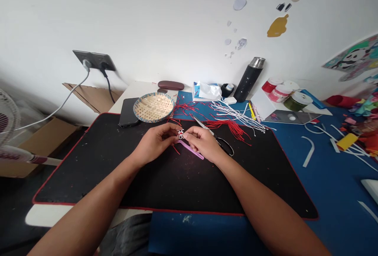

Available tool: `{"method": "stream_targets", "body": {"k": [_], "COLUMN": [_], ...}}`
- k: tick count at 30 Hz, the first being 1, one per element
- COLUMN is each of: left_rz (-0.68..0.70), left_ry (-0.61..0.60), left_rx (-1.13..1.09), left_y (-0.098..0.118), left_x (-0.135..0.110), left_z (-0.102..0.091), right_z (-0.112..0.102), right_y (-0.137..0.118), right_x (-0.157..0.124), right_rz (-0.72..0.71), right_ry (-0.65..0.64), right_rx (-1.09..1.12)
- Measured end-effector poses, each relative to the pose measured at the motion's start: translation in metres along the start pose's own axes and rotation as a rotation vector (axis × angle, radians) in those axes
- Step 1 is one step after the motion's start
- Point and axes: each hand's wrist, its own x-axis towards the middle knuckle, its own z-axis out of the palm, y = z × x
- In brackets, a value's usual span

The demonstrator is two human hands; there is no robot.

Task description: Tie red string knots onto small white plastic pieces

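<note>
Between both hands is a small white knotted cord piece (181, 133) with a red spot at its middle. My left hand (156, 142) pinches it from the left, thumb and fingers closed. From the other side, the thumb and forefinger of my right hand (202, 140) grip its right edge. Pink tweezers (190, 149) show just under my right hand; whether they rest on the mat or against the curled fingers I cannot tell. Black-handled scissors (226, 146) lie just beyond my right hand, partly hidden by it.
A black mat (206, 189) with red edging covers the desk. Behind the hands are a woven basket (154, 107), red cords (233, 128) and white cords (236, 112). A black thermos (250, 80) and several paint jars (280, 93) stand at back right; a phone (129, 112) lies left.
</note>
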Motion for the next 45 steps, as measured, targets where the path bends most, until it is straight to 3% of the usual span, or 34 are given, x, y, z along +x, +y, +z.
{"method": "stream_targets", "body": {"k": [34, 40, 45], "left_rz": [0.057, -0.031, -0.184], "left_ry": [0.038, 0.006, -0.131], "left_rx": [0.19, -0.022, -0.2], "left_y": [0.0066, 0.0035, 0.0012], "left_x": [0.0009, 0.0006, 0.0043], "left_z": [-0.0032, -0.0015, -0.0058], "right_z": [-0.0003, -0.0006, -0.0016], "right_y": [0.0012, 0.001, -0.0002], "right_x": [0.0003, -0.0001, -0.0005], "right_rz": [-0.014, -0.001, 0.015], "right_ry": [-0.043, -0.013, 0.005], "right_rx": [-0.042, -0.023, -0.015]}}
